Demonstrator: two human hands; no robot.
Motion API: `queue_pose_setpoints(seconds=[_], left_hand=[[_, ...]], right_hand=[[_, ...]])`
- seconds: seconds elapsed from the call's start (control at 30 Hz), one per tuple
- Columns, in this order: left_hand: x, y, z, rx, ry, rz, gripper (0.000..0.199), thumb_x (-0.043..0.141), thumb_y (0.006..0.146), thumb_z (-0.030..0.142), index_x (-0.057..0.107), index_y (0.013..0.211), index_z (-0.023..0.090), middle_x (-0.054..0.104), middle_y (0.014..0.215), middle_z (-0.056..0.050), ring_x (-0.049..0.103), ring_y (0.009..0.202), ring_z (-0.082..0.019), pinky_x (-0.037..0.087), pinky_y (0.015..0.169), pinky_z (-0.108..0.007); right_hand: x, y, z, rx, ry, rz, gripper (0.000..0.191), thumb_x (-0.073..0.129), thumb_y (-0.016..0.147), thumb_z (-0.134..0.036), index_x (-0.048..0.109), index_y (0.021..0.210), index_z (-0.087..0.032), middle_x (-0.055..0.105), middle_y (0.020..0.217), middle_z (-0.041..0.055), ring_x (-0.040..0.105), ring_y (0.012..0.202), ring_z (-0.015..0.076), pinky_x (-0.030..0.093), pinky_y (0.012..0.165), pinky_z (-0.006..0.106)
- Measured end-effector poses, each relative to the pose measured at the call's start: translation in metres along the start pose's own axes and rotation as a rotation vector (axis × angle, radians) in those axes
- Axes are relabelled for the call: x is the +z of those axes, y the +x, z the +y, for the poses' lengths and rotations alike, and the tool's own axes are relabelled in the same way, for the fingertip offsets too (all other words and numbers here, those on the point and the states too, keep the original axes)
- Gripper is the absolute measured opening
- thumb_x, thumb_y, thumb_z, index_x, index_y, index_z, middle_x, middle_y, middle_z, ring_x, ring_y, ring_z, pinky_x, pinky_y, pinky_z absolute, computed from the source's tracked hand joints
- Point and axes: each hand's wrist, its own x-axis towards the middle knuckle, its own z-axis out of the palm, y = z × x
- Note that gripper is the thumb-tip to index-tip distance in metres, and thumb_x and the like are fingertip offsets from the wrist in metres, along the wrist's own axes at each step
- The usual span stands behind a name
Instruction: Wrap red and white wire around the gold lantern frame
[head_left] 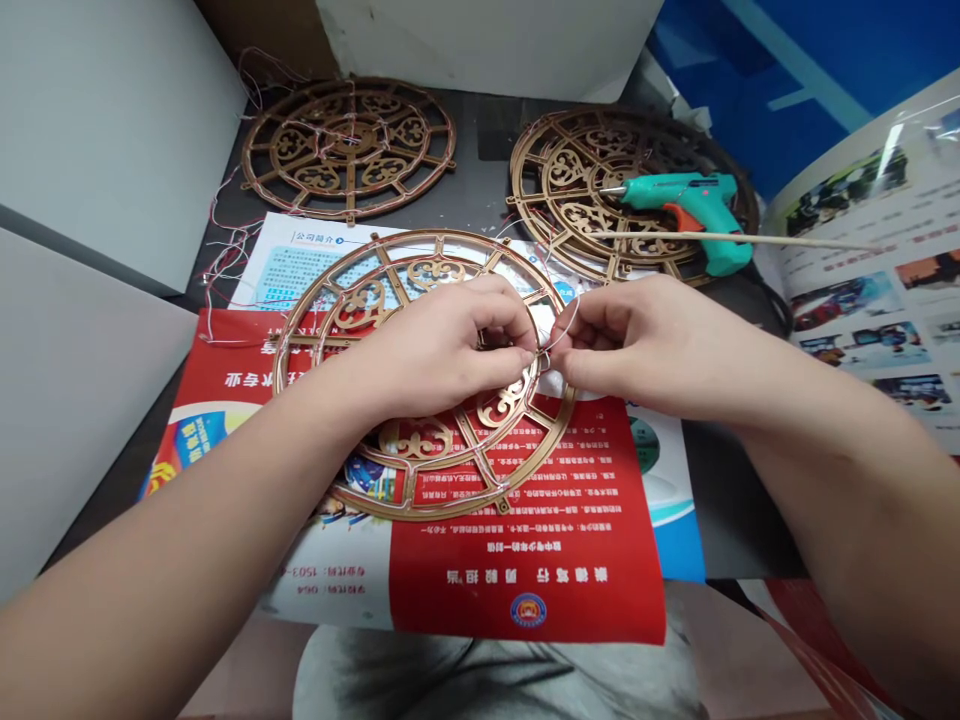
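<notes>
Both bare forearms are extended inward from the lower corners; the left hand (480, 345) is turned palm-down, the right hand (637, 345) held opposite, fingers of both curled toward thumbs.

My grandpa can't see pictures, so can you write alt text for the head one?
A person's right hand pinches a thin white wire at the edge of a round gold openwork frame on printed sheets, left hand beside it. Behind, a teal glue gun lies on similar frames.
</notes>
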Motion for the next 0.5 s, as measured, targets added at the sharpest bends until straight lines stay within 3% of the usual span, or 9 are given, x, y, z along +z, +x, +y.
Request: queue_pose_setpoints(seconds=[0.5], left_hand=[[0.0008,-0.0011,0.0,-0.004,-0.012,0.024,0.009,0.068,0.089,0.013,0.075,0.092,0.018,0.068,0.103,-0.003,0.064,0.1,-0.017,0.048,0.094,-0.034]], right_hand=[[0.0005,0.0032,0.0024,-0.037,-0.015,0.015,0.008,0.074,0.079,-0.025,0.069,0.079,-0.019,0.061,0.064,0.0002,0.05,0.057,0.0137,0.033,0.05,0.032]])
